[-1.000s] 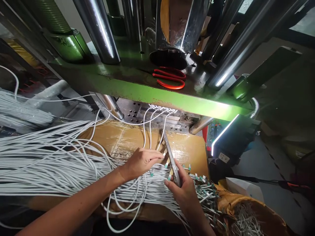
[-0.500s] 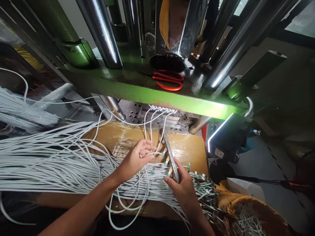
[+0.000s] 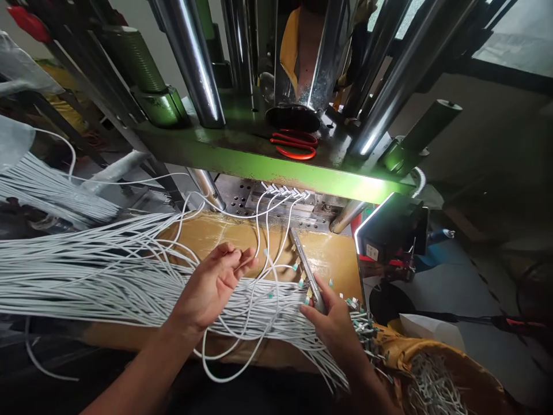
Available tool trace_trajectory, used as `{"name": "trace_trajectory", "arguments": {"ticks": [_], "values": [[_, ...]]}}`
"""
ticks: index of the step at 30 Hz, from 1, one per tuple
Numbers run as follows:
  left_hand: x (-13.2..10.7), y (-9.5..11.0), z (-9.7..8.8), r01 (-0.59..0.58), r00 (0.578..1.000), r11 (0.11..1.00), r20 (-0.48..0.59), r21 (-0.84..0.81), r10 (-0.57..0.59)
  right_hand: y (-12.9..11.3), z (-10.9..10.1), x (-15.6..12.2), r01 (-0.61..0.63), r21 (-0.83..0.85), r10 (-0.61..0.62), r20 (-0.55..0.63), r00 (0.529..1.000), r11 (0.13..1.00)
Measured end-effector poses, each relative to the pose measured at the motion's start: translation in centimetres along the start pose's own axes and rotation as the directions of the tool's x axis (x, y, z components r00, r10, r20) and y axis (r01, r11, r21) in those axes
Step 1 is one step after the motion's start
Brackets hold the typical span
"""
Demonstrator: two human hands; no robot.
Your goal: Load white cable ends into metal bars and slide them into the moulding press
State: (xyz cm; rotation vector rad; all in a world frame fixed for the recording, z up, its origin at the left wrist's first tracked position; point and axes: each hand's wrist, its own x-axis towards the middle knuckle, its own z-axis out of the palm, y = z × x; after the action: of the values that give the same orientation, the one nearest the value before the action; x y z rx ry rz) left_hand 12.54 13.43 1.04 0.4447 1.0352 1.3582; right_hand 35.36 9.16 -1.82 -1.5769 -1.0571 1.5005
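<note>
1. Your right hand [image 3: 333, 323] is closed on the near end of a long, narrow, grey metal bar [image 3: 306, 268], thumb on one side and fingers on the other, probably to keep it steady at that slant.
2. Your left hand [image 3: 207, 291] is half open, palm up, fingers loosely curled; nothing shows in its grip. It is just beside the loose cables, likely so that they are within easy reach.
3. Small brass-and-green connectors [image 3: 308, 294] sit along the bar's left edge, seemingly turned towards your left hand for access.
4. Many slim, round white cables [image 3: 108, 288] lie roughly parallel across the table, their ends at the right, presumably to limit tangling.
5. Wrapped in shiny film, the brown table [image 3: 341, 248] fronts a drilled metal plate [image 3: 236, 196], where white branched pieces [image 3: 283, 191] sit in a row with cables running from them.
6. Above is a green press beam [image 3: 242, 164] bearing a red-handled tool [image 3: 298, 156]; to the right are a black lamp [image 3: 393, 227] and an orange bag [image 3: 391, 347] of white scraps.
</note>
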Motion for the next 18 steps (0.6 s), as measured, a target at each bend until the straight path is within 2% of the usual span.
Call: {"name": "trace_trajectory", "arguments": {"ticks": [2, 4, 5, 6, 8, 10, 11, 12, 13, 14, 16, 18], "values": [[0.4, 0.9, 1.5, 0.013, 0.997, 1.000, 0.070, -0.021, -0.011, 0.0, -0.7, -0.3, -0.006, -0.023, 0.006, 0.000, 1.000, 1.000], [0.7, 1.0, 2.7, -0.092, 0.986, 0.979, 0.155, 0.181, 0.064, 0.2, -1.2, -0.4, -0.015, -0.046, 0.015, -0.002, 1.000, 0.999], [0.8, 0.7, 3.2, -0.164, 0.974, 0.926, 0.206, 0.340, 0.096, 0.4, -1.3, -0.4, -0.014, -0.065, 0.014, -0.006, 1.000, 0.998], [0.9, 0.1, 3.6, -0.232, 0.962, 0.830, 0.249, 0.507, 0.117, 0.6, -1.3, -0.4, -0.009, -0.088, 0.008, -0.010, 1.000, 0.996], [1.3, -1.6, 4.5, -0.337, 0.940, 0.543, 0.310, 0.770, 0.143, 0.8, -1.2, -0.4, -0.001, -0.128, 0.000, -0.015, 1.000, 0.992], [1.8, -3.6, 5.5, -0.400, 0.915, 0.258, 0.369, 0.879, 0.163, 0.9, -1.0, -0.4, 0.001, -0.138, -0.003, -0.012, 1.000, 0.990], [2.1, -4.4, 6.0, -0.437, 0.896, 0.162, 0.412, 0.885, 0.165, 0.9, -1.0, -0.4, 0.003, -0.134, -0.004, -0.010, 1.000, 0.991], [2.4, -4.9, 6.5, -0.476, 0.876, 0.110, 0.459, 0.872, 0.149, 1.0, -1.0, -0.4, 0.004, -0.126, -0.005, -0.008, 1.000, 0.992], [2.6, -5.1, 6.9, -0.506, 0.861, 0.110, 0.494, 0.855, 0.123, 1.0, -1.0, -0.3, 0.003, -0.117, -0.004, -0.006, 1.000, 0.993], [2.7, -4.9, 7.3, -0.518, 0.855, 0.171, 0.510, 0.838, 0.094, 1.1, -1.1, -0.3, 0.002, -0.106, -0.003, -0.006, 1.000, 0.994], [2.8, -3.2, 7.7, -0.462, 0.864, 0.431, 0.502, 0.775, 0.023, 1.3, -1.3, -0.1, -0.008, -0.077, 0.008, -0.002, 1.000, 0.997], [3.0, -0.4, 7.6, -0.319, 0.871, 0.700, 0.489, 0.639, -0.049, 1.5, -1.5, 0.1, -0.019, -0.040, 0.019, 0.006, 1.000, 0.999]]}}
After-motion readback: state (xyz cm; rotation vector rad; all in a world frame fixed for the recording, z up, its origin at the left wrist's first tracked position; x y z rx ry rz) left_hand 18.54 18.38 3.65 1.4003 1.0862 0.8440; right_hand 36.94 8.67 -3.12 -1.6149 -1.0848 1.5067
